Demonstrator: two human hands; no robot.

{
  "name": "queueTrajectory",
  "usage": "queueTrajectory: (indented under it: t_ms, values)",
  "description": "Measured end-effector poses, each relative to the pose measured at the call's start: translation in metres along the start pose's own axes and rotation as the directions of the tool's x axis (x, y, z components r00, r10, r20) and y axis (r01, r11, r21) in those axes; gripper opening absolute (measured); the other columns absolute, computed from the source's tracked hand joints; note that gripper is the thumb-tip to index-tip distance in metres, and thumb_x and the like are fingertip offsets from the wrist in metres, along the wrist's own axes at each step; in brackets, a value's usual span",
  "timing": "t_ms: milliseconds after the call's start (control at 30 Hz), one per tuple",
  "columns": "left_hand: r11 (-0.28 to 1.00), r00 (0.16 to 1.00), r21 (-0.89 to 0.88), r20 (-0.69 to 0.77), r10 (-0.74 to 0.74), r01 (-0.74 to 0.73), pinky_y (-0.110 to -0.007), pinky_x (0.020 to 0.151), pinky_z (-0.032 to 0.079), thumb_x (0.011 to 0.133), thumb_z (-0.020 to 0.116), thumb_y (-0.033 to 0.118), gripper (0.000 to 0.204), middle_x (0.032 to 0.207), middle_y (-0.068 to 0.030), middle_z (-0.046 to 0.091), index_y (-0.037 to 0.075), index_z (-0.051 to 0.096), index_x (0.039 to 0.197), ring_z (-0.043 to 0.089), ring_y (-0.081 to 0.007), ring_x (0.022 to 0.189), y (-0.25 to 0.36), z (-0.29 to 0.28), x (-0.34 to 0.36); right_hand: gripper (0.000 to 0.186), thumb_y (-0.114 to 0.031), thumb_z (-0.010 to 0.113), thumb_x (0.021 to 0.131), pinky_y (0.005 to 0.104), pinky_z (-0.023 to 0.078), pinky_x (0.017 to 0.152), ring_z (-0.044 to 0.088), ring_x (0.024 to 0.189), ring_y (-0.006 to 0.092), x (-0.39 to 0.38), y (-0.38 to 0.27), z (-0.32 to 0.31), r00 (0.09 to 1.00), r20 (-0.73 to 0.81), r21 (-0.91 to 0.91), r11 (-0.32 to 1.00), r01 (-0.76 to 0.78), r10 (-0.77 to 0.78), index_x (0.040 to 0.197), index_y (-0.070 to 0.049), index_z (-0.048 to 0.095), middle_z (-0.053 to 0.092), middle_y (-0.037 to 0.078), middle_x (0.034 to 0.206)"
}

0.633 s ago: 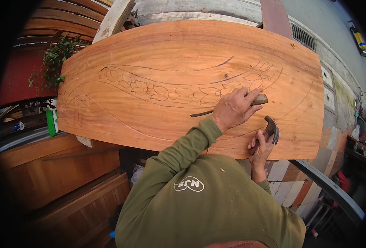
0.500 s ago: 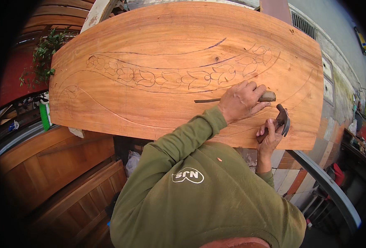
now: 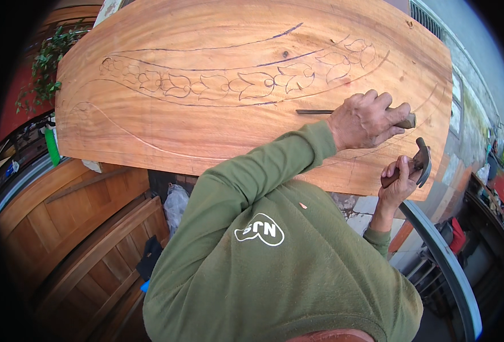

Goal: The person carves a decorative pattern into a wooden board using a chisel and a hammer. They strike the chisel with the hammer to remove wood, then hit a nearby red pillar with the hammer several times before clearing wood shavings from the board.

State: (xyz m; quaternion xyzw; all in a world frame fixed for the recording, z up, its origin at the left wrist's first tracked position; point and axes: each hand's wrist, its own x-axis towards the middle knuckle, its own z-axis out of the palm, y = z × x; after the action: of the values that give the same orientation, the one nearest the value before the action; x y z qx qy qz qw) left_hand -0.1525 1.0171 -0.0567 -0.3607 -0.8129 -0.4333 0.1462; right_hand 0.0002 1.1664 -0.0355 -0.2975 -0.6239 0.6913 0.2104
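While the left hand (image 3: 368, 121) grips the chisel (image 3: 315, 112) above the wooden surface (image 3: 200, 134), lying roughly along its near edge, blade leftward, I see the right hand (image 3: 399, 176) clasping the hammer (image 3: 423, 161) by the near right corner, near the chisel's handle end.

Left hand (image 3: 367, 118) grips chisel (image 3: 314, 112) (slim, dark-bladed) over board (image 3: 166, 122); right hand (image 3: 397, 178) holds hammer (image 3: 423, 162).

We hold our left forearm (image 3: 269, 151) slanting up and rightward from a bent elbow (image 3: 213, 181), the left hand (image 3: 367, 121) back-up and curled tight. Our right hand (image 3: 399, 175) grips too, apart and lower right, thumb (image 3: 403, 166) raised.
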Motion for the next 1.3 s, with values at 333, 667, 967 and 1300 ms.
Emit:
queueTrajectory:
  t_ms: [333, 667, 967, 1300]
  values:
    - [0.998, 0.988, 0.042, -0.152, -0.037, 0.044, -0.035, 0.056, 0.054, 0.091, 0.079, 0.057, 0.051, 0.076, -0.0054, 0.064, 0.018, 0.074, 0.124, 0.068, -0.0233, 0.067, -0.023, 0.006, 0.02, 0.077, -0.002, 0.065, 0.103, 0.0273, 0.047, 0.048, 0.051, 0.057, 0.0116, 0.001, -0.015, 0.015, 0.997, 0.071, -0.002, 1.0, 0.031, -0.031, 0.17, -0.012, 0.029, 0.058, 0.004, 0.089]
    - [0.991, 0.979, 0.058, -0.174, -0.107, 0.119, -0.036, 0.055, 0.055, 0.089, 0.081, 0.055, 0.046, 0.077, -0.0034, 0.065, 0.022, 0.076, 0.12, 0.069, -0.0226, 0.069, -0.033, 0.001, 0.018, 0.072, -0.004, 0.066, 0.103, 0.0268, 0.048, 0.048, 0.053, 0.059, 0.012, 0.023, -0.026, 0.023, 0.983, 0.159, -0.013, 0.995, 0.095, -0.091, 0.167, -0.013, 0.034, 0.06, 0.004, 0.093]
    - [0.986, 0.97, 0.052, -0.194, -0.146, 0.159, -0.036, 0.055, 0.054, 0.088, 0.082, 0.053, 0.044, 0.076, -0.0025, 0.063, 0.024, 0.075, 0.121, 0.068, -0.0224, 0.069, -0.036, -0.004, 0.02, 0.037, -0.002, 0.067, 0.102, 0.0268, 0.047, 0.049, 0.055, 0.058, 0.0139, 0.074, -0.066, 0.043, 0.951, 0.189, 0.027, 0.969, 0.246, -0.247, 0.138, -0.006, 0.057, 0.059, 0.005, 0.083]
    - [0.989, 0.972, -0.054, -0.189, -0.143, 0.135, -0.035, 0.055, 0.056, 0.088, 0.085, 0.048, 0.047, 0.078, -0.001, 0.064, 0.025, 0.076, 0.128, 0.069, -0.0198, 0.068, -0.037, -0.015, 0.016, 0.026, -0.003, 0.066, 0.105, 0.0264, 0.047, 0.051, 0.052, 0.06, 0.012, 0.107, -0.053, 0.079, 0.939, 0.253, 0.105, 0.972, 0.212, -0.232, 0.129, -0.004, 0.057, 0.063, 0.006, 0.091]
